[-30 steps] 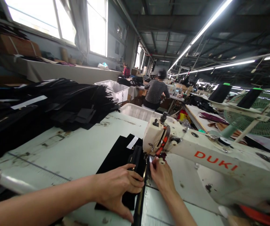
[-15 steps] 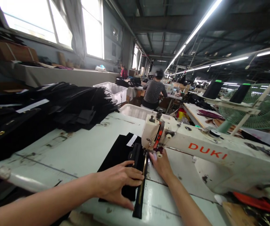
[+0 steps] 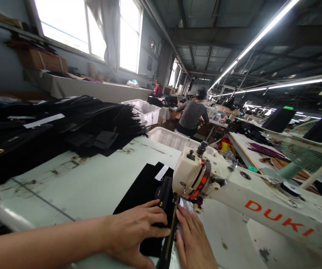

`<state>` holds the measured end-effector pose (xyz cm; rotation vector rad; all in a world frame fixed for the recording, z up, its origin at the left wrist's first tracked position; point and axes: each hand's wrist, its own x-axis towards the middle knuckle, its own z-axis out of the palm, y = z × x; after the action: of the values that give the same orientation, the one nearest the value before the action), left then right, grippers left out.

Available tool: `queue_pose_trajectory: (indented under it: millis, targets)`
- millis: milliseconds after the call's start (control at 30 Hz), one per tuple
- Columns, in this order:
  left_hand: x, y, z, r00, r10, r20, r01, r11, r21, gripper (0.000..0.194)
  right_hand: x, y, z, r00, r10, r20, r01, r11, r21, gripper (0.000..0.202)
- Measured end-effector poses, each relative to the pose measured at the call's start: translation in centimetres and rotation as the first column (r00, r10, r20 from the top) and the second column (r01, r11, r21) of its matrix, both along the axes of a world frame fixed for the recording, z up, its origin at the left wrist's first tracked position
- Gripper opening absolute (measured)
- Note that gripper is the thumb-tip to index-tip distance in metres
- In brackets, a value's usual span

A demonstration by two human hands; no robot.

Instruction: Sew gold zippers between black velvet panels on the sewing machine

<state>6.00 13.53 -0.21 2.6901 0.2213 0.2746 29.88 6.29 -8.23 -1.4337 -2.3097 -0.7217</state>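
A black fabric piece (image 3: 134,186) lies on the pale table under the head of the sewing machine (image 3: 189,172). It carries a white paper strip (image 3: 161,172) and a small black part with gold-coloured hardware. Along its right side runs a narrow black strip (image 3: 168,243) with a gold-coloured line, passing beneath the needle area. My left hand (image 3: 141,229) rests on the fabric with its fingers spread, their tips close to the strip. Flat on the machine bed, just right of the strip, is my right hand (image 3: 193,239), fingers stretched forward. The needle itself is hidden.
A large pile of black pieces (image 3: 99,119) covers the table's left side. White plastic bins (image 3: 174,140) stand behind the table. Black thread cones (image 3: 278,118) and a green fan (image 3: 303,145) are at right. A person (image 3: 192,116) sits farther back.
My right hand has come back from beside the needle area and now lies flat along the strip. My left hand stays on the fabric. The camera view has shifted and tilted.
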Motion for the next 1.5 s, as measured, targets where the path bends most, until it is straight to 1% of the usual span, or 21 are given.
queue_pose_trajectory:
  millis: [133, 233, 267, 400, 467, 567, 667, 867, 1000, 1233, 1333, 1500]
  targets:
    - [0.6, 1.5, -0.4, 1.0, -0.009, 0.015, 0.009, 1.0, 0.013, 0.064, 0.5, 0.3, -0.9, 1.0, -0.022, -0.017, 0.022, 1.0, 0.014, 0.053]
    - [1.0, 2.6, -0.7, 0.999, -0.021, 0.039, 0.02, 1.0, 0.015, 0.065, 0.6, 0.2, -1.2, 0.994, -0.059, -0.097, 0.063, 0.998, 0.032, 0.053]
    - [1.1, 3.0, -0.8, 0.999, -0.018, 0.046, 0.017, 1.0, 0.02, 0.066, 0.6, 0.1, -1.2, 0.992, -0.045, -0.117, 0.05, 0.998, 0.036, 0.051]
    - [1.4, 3.7, -1.0, 0.999, 0.003, 0.038, -0.006, 0.998, 0.062, 0.066, 0.4, -0.2, -0.6, 0.981, 0.16, -0.107, -0.158, 0.987, 0.027, 0.045]
    - [1.4, 3.6, -1.0, 0.999, -0.007, 0.037, 0.003, 0.995, 0.098, 0.064, 0.1, -0.3, -0.2, 0.976, 0.184, -0.115, -0.186, 0.983, 0.0, 0.043]
    - [1.2, 3.1, -1.1, 0.998, -0.02, 0.056, 0.013, 0.991, 0.131, 0.056, -0.1, -0.5, 0.0, 0.979, 0.164, -0.122, -0.169, 0.985, -0.027, 0.042]
    - [1.1, 2.7, -1.0, 0.999, -0.016, 0.044, 0.01, 0.993, 0.115, 0.052, -0.1, -0.7, -0.1, 0.98, 0.159, -0.118, -0.162, 0.987, -0.016, 0.042]
    - [1.2, 3.0, -0.5, 0.998, 0.002, 0.055, -0.006, 0.998, 0.066, 0.055, -0.2, -0.5, -0.3, 0.983, 0.125, -0.137, -0.126, 0.992, 0.0, 0.041]
    - [1.3, 3.4, -0.7, 0.997, 0.022, 0.07, -0.026, 0.998, 0.059, 0.053, 0.1, -0.1, -0.8, 0.985, 0.13, -0.11, -0.127, 0.991, 0.039, 0.042]
    - [1.3, 3.6, -1.0, 0.996, 0.046, 0.074, -0.049, 0.998, 0.036, 0.06, 0.7, 0.4, -1.4, 0.991, 0.123, -0.053, -0.117, 0.987, 0.113, 0.043]
    - [1.4, 3.8, -0.9, 0.995, 0.069, 0.066, -0.071, 0.997, 0.028, 0.062, 0.6, 0.3, -1.4, 0.995, 0.098, -0.029, -0.094, 0.988, 0.125, 0.043]
    - [1.6, 4.1, -1.2, 0.994, 0.073, 0.08, -0.074, 0.997, 0.001, 0.07, 0.5, 0.5, -1.4, 0.999, 0.052, -0.005, -0.051, 0.991, 0.126, 0.043]
